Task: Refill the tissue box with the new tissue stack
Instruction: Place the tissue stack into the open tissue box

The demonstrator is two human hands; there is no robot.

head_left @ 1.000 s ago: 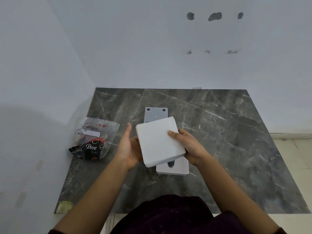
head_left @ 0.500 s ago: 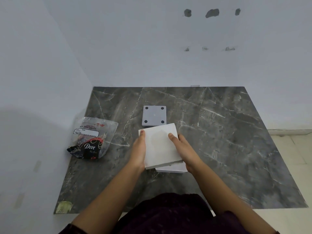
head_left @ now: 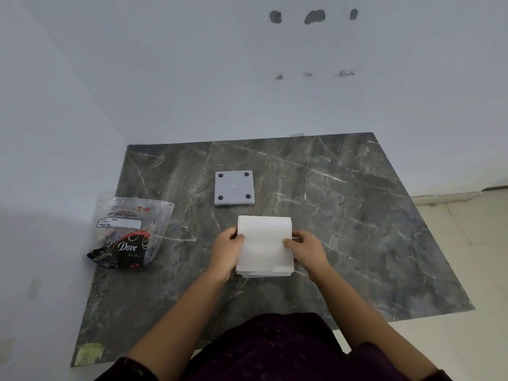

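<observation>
Now both hands (head_left: pixel 224 250) round tissue stack (head_left: pixel 264 240) atop tissue box (head_left: pixel 265 274).

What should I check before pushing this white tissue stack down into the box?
1. Left hand grips the white tissue stack: ok.
2. Right hand grips its other side: ok.
3. Stack sits over the white tissue box: ok.
4. Stack fully inside the box: cannot tell.
5. Grey square base plate with four black dots off, lying apart: ok.
6. Clear plastic tissue wrapper clear of the box: ok.
</observation>
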